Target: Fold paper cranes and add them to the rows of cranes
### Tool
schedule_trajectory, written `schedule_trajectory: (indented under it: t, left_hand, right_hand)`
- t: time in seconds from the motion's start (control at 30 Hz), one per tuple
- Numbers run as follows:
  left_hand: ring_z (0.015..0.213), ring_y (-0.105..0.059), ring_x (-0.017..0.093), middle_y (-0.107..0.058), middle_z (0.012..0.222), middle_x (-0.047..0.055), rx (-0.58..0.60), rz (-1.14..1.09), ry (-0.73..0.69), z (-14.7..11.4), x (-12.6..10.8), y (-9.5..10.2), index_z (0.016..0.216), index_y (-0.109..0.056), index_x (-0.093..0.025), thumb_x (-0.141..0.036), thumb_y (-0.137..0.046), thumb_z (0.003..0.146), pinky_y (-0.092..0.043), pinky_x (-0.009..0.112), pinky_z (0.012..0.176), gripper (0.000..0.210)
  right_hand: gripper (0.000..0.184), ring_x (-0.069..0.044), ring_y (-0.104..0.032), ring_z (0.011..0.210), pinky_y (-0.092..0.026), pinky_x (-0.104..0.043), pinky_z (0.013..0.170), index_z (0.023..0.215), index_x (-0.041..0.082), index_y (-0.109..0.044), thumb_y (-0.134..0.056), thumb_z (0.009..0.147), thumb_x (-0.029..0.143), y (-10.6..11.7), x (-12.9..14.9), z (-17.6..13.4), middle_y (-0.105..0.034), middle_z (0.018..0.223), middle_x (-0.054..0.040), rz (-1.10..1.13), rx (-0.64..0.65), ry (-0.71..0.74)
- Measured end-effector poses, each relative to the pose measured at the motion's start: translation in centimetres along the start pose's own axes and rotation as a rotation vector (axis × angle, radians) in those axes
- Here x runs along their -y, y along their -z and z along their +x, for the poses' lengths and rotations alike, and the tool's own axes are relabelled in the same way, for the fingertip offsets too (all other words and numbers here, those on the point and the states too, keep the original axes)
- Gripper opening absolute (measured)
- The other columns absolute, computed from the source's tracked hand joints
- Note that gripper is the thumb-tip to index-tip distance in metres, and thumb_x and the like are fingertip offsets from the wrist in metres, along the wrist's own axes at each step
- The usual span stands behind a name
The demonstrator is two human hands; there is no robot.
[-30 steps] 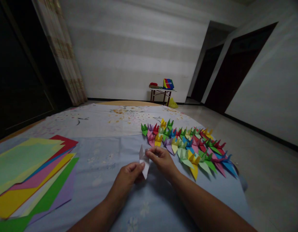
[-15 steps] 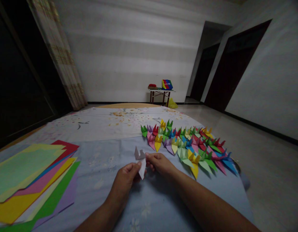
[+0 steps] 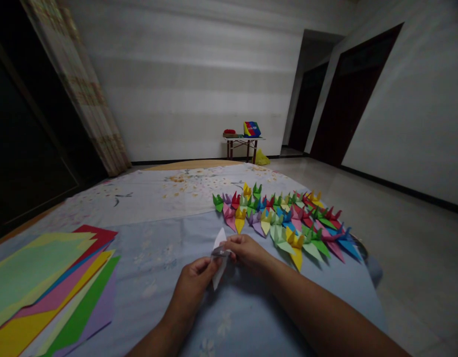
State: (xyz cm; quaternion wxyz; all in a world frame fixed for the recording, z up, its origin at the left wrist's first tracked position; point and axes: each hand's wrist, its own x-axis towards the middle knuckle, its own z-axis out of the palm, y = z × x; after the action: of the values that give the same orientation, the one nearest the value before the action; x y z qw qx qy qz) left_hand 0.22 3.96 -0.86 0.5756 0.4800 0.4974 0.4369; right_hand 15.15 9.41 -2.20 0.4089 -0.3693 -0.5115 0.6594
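Note:
Between my two hands, above the blue cloth, is a white paper crane (image 3: 220, 240) with a greyish, shaded middle. My left hand (image 3: 195, 277) pinches its near left side between thumb and fingers. From the right, my right hand (image 3: 246, 249) grips it near the middle with the fingertips. One pointed wing stands up away from me and another point hangs down toward me. Several finished paper cranes (image 3: 295, 243) in many colours stand in rows just beyond and right of my right hand.
Fanned sheets of coloured paper (image 3: 80, 297) lie at the left of the table. A floral tablecloth (image 3: 147, 191) covers the far part. Against the back wall stands a small table (image 3: 244, 140) bearing a colourful bag (image 3: 252, 129), with a yellow plastic bag (image 3: 261, 157) on the floor.
The white crane has turned in my hands: one wing now points up and away, where its two grey points stood upright before. The view has shifted slightly.

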Motion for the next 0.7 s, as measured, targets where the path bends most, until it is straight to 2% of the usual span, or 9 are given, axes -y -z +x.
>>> schedule_trajectory:
  t: [0.13,0.47,0.7]
  left_hand:
    - [0.056,-0.053,0.014,-0.065,0.062,0.002,0.003,-0.003,0.027,-0.39,-0.36,-0.21,0.07,-0.071,-0.014,-0.051,-0.069,0.06,-0.039,0.021,0.051,0.038]
    - [0.055,-0.052,0.013,-0.063,0.059,0.0,-0.01,0.02,0.046,-0.42,-0.13,-0.27,0.07,-0.07,-0.015,-0.048,-0.068,0.063,-0.038,0.021,0.051,0.034]
    - [0.048,-0.047,0.012,-0.057,0.052,-0.001,-0.025,0.072,0.039,-0.21,0.15,-0.11,0.06,-0.067,-0.014,-0.053,-0.069,0.058,-0.035,0.021,0.046,0.039]
  right_hand:
    - [0.029,-0.003,-0.029,0.035,-0.019,-0.02,0.04,0.051,0.015,-0.049,-0.063,0.066,0.035,0.05,-0.09,0.1,-0.038,0.038,0.0081,-0.004,-0.037,-0.006]
    - [0.034,-0.003,-0.027,0.033,-0.021,-0.02,0.038,0.048,0.016,-0.045,-0.065,0.066,0.038,0.31,-0.34,0.47,-0.037,0.036,0.0079,-0.025,-0.133,-0.014]
    - [0.038,-0.004,-0.031,0.035,-0.021,-0.02,0.038,0.049,0.015,-0.048,-0.063,0.069,0.044,0.57,-0.62,0.48,-0.039,0.039,0.0066,-0.049,-0.027,-0.012]
